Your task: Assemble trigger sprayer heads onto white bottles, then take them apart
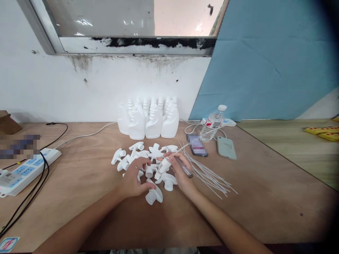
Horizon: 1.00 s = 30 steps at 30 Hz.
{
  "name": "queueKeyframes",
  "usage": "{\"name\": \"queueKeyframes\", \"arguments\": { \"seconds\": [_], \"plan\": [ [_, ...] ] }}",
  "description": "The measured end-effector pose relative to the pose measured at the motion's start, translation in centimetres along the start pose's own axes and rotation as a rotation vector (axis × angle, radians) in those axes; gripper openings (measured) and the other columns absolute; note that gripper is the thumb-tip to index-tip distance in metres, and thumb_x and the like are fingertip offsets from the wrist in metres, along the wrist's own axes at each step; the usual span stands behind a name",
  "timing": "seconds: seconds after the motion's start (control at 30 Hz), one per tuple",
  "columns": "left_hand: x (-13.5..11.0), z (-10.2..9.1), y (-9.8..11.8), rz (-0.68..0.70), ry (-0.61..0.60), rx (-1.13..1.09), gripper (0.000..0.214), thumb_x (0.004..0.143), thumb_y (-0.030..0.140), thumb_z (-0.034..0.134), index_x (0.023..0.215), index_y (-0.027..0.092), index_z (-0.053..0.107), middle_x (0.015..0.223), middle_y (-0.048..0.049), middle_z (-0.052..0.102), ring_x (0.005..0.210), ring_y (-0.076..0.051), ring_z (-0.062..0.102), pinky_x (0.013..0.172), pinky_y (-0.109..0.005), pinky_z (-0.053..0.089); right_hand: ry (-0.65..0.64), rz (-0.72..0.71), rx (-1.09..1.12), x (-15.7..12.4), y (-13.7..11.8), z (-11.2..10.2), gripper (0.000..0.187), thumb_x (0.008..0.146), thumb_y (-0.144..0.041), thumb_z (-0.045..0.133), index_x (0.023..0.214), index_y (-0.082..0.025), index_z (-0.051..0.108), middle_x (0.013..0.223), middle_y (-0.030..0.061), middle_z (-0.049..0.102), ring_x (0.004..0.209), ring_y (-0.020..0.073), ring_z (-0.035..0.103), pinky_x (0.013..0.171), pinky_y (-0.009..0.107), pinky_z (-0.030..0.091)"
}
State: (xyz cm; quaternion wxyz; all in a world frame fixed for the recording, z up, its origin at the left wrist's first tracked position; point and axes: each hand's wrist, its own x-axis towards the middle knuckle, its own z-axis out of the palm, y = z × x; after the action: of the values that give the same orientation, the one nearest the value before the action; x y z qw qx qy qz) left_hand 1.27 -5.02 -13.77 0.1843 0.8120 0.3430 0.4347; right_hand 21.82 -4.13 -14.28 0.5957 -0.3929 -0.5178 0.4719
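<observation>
My right hand (pixel 181 169) is closed around a white spray trigger head (pixel 164 165). A thin white tube (pixel 182 148) sticks up beyond its fingers. Against the same palm lies a slim tool with a shiny, rounded handle (pixel 184 168); its front end is hidden. My left hand (pixel 135 178) is spread over a loose pile of spray trigger heads (pixel 137 154), thumb and fingers apart. Close by its thumb tip lies one more trigger head (pixel 154 193); whether they touch is unclear. Several loose dip tubes (pixel 209 174) lie fanned out right of my right hand.
White spray bottles (pixel 153 121) without tops stand grouped by the wall. Behind the tubes are a phone (pixel 197 145), a pale green phone (pixel 226 147) and a water bottle (pixel 213 123). A power strip (pixel 31 169) with black cables (pixel 29 194) occupies the left side.
</observation>
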Motion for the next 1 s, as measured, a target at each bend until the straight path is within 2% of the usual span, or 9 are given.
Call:
{"name": "queueKeyframes", "arguments": {
  "seconds": [0.07, 0.13, 0.27, 0.37, 0.47, 0.63, 0.77, 0.9, 1.0],
  "plan": [
    [-0.2, 0.7, -0.1, 0.028, -0.018, 0.088, 0.072, 0.06, 0.072, 0.071, 0.109, 0.023, 0.05, 0.096, -0.0076, 0.06, 0.082, -0.023, 0.055, 0.073, -0.037, 0.044, -0.002, 0.013, 0.12, -0.6, -0.1, 0.7, 0.023, 0.085, -0.044, 0.063, 0.085, -0.022, 0.054, 0.108, 0.005, 0.066, 0.09, 0.0224, 0.07, 0.077, 0.033, 0.056],
    [-0.5, 1.4, -0.3, 0.076, -0.016, 0.176, 0.072, 0.055, 0.072, 0.075, 0.1, 0.022, 0.05, 0.09, -0.0054, 0.061, 0.081, -0.023, 0.056, 0.073, -0.036, 0.042, -0.041, 0.029, 0.192, -1.0, -0.3, 1.3, 0.022, 0.082, -0.04, 0.068, 0.086, -0.023, 0.054, 0.109, 0.0046, 0.066, 0.09, 0.0228, 0.071, 0.076, 0.034, 0.056],
    [-0.7, 2.0, -0.2, 0.134, 0.016, 0.209, 0.037, 0.078, 0.047, 0.07, 0.084, 0.02, 0.046, 0.079, -0.0026, 0.061, 0.075, -0.02, 0.057, 0.073, -0.035, 0.04, -0.157, 0.018, 0.141, -1.4, -0.8, 1.5, 0.017, 0.082, -0.034, 0.069, 0.085, -0.023, 0.056, 0.101, 0.0032, 0.068, 0.092, 0.0209, 0.068, 0.083, 0.034, 0.053],
    [-0.8, 1.8, 0.1, 0.073, -0.013, 0.158, 0.018, 0.084, 0.03, 0.062, 0.088, 0.019, 0.049, 0.086, -0.0048, 0.062, 0.081, -0.02, 0.056, 0.076, -0.035, 0.041, -0.113, -0.059, -0.009, -1.3, -0.6, 1.1, 0.012, 0.082, -0.032, 0.069, 0.084, -0.022, 0.061, 0.09, 0.0013, 0.066, 0.085, 0.0167, 0.064, 0.079, 0.029, 0.05],
    [-0.7, 1.8, 0.4, -0.095, -0.029, -0.024, 0.019, 0.084, 0.033, 0.062, 0.095, 0.019, 0.052, 0.096, -0.0069, 0.062, 0.089, -0.022, 0.057, 0.08, -0.035, 0.044, -0.032, -0.086, -0.057, -0.9, 0.0, 0.7, 0.013, 0.079, -0.031, 0.072, 0.079, -0.022, 0.063, 0.081, -0.0009, 0.063, 0.074, 0.0136, 0.058, 0.07, 0.025, 0.047],
    [-0.4, 2.1, 0.7, -0.445, -0.015, -0.653, 0.03, 0.087, 0.042, 0.061, 0.102, 0.019, 0.05, 0.101, -0.0061, 0.062, 0.087, -0.019, 0.061, 0.076, -0.031, 0.049, -0.009, 0.014, 0.09, -0.5, 0.3, 0.5, 0.017, 0.075, -0.03, 0.075, 0.08, -0.021, 0.062, 0.076, -0.0008, 0.065, 0.071, 0.0144, 0.061, 0.066, 0.026, 0.048],
    [0.2, 2.1, 0.7, -0.541, -0.093, -0.992, 0.04, 0.078, 0.04, 0.072, 0.096, 0.02, 0.042, 0.095, -0.0047, 0.066, 0.076, -0.02, 0.068, 0.066, -0.031, 0.052, -0.006, 0.046, 0.133, -0.8, 0.2, 0.8, 0.019, 0.072, -0.03, 0.078, 0.077, -0.02, 0.062, 0.073, -0.0009, 0.065, 0.067, 0.0138, 0.06, 0.062, 0.026, 0.047],
    [0.8, 2.0, 0.8, -0.607, -0.14, -1.074, 0.037, 0.084, 0.041, 0.064, 0.094, 0.022, 0.034, 0.073, -0.0026, 0.067, 0.059, -0.019, 0.066, 0.044, -0.022, 0.044, -0.038, 0.08, 0.194, -0.7, 0.0, 1.5, 0.018, 0.071, -0.026, 0.078, 0.076, -0.02, 0.062, 0.069, -0.0014, 0.064, 0.062, 0.0121, 0.057, 0.058, 0.025, 0.046],
    [0.7, 1.6, 0.5, -0.578, -0.133, -1.126, 0.038, 0.085, 0.044, 0.062, 0.09, 0.023, 0.03, 0.062, -0.0001, 0.065, 0.045, -0.015, 0.059, 0.034, -0.017, 0.035, 0.059, 0.049, 0.263, 1.7, -0.8, -0.4, 0.021, 0.066, -0.022, 0.079, 0.073, -0.021, 0.059, 0.068, -0.0019, 0.064, 0.061, 0.0113, 0.057, 0.057, 0.025, 0.046]
  ]
}}
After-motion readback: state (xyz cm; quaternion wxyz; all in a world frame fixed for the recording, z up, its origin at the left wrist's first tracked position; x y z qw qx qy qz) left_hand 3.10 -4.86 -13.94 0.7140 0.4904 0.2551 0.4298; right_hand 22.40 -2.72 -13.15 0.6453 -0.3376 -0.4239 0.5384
